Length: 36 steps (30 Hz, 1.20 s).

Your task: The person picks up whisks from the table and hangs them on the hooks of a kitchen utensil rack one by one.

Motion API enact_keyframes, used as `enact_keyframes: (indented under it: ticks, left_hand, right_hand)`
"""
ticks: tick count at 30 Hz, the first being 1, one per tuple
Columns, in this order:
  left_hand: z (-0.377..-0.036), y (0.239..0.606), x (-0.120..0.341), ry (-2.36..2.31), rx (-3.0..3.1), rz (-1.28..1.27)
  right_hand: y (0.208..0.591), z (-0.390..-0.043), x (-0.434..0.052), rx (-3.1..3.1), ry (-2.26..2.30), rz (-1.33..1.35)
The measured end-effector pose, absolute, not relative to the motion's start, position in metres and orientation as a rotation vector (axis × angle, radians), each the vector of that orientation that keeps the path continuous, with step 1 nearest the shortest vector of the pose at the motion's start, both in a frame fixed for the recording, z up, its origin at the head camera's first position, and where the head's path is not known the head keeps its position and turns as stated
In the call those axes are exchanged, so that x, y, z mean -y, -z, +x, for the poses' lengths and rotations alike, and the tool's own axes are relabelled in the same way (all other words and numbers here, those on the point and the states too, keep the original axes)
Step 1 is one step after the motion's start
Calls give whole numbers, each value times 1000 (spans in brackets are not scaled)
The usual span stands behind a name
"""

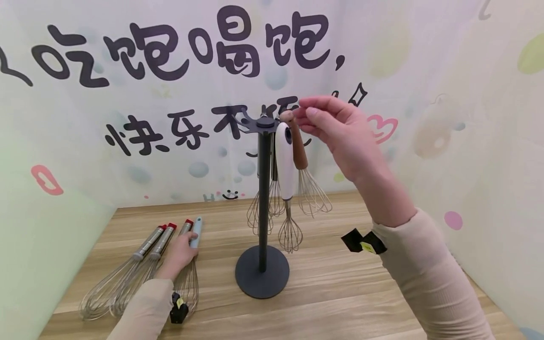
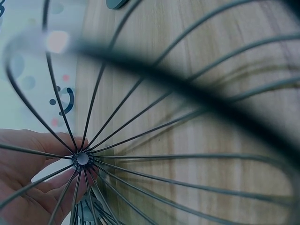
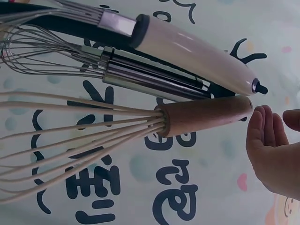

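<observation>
My left hand (image 1: pixel 182 255) grips a whisk by its light blue handle (image 1: pixel 196 232) on the left of the table; the left wrist view looks through its wire loops (image 2: pixel 126 110) toward the fingers. My right hand (image 1: pixel 335 125) is raised at the top of a dark stand (image 1: pixel 263 203). Its fingertips are beside the end of a wooden-handled whisk (image 3: pixel 206 115) hanging there, and its thumb stands apart from the fingers. A white-handled whisk (image 1: pixel 285 165) hangs next to it, with metal-handled whisks (image 3: pixel 150 72) behind.
Several metal-handled whisks with red ends (image 1: pixel 146 242) lie on the wooden table (image 1: pixel 340 283) at left, beside my left hand. The stand's round base (image 1: pixel 250 283) rests near the middle. Behind is a pale wall (image 1: pixel 204 94) with dark lettering.
</observation>
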State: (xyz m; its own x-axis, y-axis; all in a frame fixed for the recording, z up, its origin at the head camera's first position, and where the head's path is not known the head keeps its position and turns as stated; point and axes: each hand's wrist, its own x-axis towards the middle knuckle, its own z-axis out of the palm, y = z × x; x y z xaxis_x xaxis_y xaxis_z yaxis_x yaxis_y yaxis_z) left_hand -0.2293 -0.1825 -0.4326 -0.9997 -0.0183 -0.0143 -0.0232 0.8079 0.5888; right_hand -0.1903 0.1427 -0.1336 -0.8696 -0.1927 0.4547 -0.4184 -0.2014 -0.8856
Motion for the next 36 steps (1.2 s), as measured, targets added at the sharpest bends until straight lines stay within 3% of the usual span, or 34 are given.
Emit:
enact_keyframes:
  ticks: [23,36]
  left_hand:
    - [-228,433,180,-941,-3008,-76]
    - [-230,430,177,-1225,-2926,-191]
  right_hand:
    - [149,-192,-124,1949,-1868,682]
    - [154,-197,-125,1900,-1837,667]
